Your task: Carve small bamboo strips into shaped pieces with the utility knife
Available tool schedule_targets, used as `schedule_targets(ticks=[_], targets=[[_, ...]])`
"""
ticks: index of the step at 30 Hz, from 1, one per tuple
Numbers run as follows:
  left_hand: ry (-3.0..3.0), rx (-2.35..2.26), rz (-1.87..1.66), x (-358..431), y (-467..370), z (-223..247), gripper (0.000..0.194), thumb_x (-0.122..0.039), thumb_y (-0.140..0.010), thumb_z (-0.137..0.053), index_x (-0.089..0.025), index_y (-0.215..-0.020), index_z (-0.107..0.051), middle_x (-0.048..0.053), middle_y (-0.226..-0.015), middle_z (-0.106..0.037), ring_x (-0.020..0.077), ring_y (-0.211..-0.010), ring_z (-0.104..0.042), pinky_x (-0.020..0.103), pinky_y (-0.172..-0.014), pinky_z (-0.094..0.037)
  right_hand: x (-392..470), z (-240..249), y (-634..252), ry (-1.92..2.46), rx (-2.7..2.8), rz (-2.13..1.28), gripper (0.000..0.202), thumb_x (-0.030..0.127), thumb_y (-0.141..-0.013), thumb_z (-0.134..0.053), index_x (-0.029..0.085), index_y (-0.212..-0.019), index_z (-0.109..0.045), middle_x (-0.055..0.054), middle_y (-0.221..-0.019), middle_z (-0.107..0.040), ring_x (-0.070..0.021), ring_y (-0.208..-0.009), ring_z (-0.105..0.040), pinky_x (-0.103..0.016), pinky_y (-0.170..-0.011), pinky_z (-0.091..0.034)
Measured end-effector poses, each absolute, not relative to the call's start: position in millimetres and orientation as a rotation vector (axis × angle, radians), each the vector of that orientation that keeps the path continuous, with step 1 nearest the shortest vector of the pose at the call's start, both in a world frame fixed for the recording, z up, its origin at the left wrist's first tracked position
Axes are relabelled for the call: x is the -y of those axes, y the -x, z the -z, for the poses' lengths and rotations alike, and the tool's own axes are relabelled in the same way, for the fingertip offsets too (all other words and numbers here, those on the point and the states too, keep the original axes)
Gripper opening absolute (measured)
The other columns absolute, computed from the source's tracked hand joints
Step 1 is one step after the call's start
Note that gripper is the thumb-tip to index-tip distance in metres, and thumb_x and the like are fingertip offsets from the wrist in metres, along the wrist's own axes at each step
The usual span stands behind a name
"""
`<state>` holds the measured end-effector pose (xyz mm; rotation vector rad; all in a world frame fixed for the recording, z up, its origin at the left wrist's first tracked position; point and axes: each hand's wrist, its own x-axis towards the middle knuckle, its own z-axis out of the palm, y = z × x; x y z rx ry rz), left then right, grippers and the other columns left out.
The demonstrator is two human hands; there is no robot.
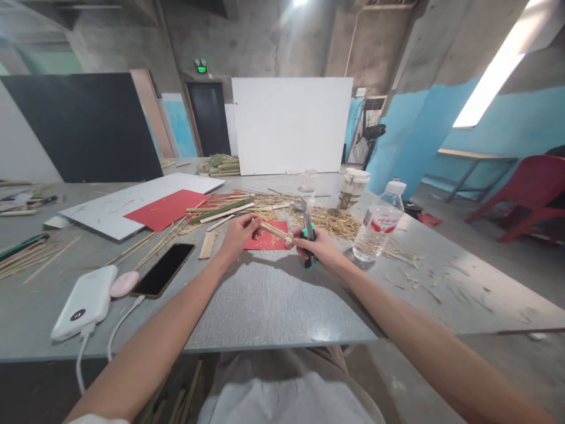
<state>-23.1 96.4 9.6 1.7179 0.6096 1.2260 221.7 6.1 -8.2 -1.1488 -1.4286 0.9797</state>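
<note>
The left hand (241, 234) gripped a pale stick (274, 230) over the small red sheet (260, 244); right of it, the right hand (324, 248) held a cutter (308, 235), best angled outward.

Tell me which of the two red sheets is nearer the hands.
The small red sheet, just beside the left hand and scattered with pale shavings. The larger red sheet lies farther left, partly over the white board.

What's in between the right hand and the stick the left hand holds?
Nothing visible is in the way: the right hand, gripping the green cutter, has its fingertips right at the knobby end of the stick.
</note>
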Motion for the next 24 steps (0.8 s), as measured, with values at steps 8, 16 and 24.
schedule_targets(ticks=[8,16,24], targets=[[-1.660,-0.591,-1.216,-94.7,21.1,-7.3,0.045,-0.062,-0.095,-0.073,-0.018,-0.091,-0.075,0.002,-0.067,-0.065,0.0141,-0.058,-0.057,0.027,-0.058,-0.046,-10.3,11.5,-224.9,1.163,1.463,-0.942,0.031,0.051,-0.085,-0.082,0.022,-0.092,-0.074,-0.001,-0.067,-0.068,-0.0145,-0.055,-0.055,-0.029,-0.050,-0.043],[-1.542,-0.565,-1.204,-99.9,16.2,1.3,0.038,-0.054,-0.085,-0.084,-0.018,-0.088,-0.072,-0.001,-0.070,-0.061,0.0117,-0.059,-0.053,0.026,-0.058,-0.044,-4.2,3.9,-220.8,1.192,1.491,-0.921,0.033,0.053,-0.084,-0.081,0.021,-0.088,-0.075,0.000,-0.063,-0.065,-0.0147,-0.055,-0.055,-0.029,-0.052,-0.045],[-1.497,-0.549,-1.233,-103.6,14.5,3.7,0.035,-0.049,-0.083,-0.086,-0.019,-0.079,-0.068,-0.002,-0.068,-0.057,0.0104,-0.058,-0.049,0.026,-0.057,-0.040,0.0,-1.7,-217.7,1.211,1.500,-0.927,0.033,0.053,-0.081,-0.082,0.022,-0.090,-0.074,-0.002,-0.067,-0.070,-0.0158,-0.056,-0.059,-0.029,-0.051,-0.046]])
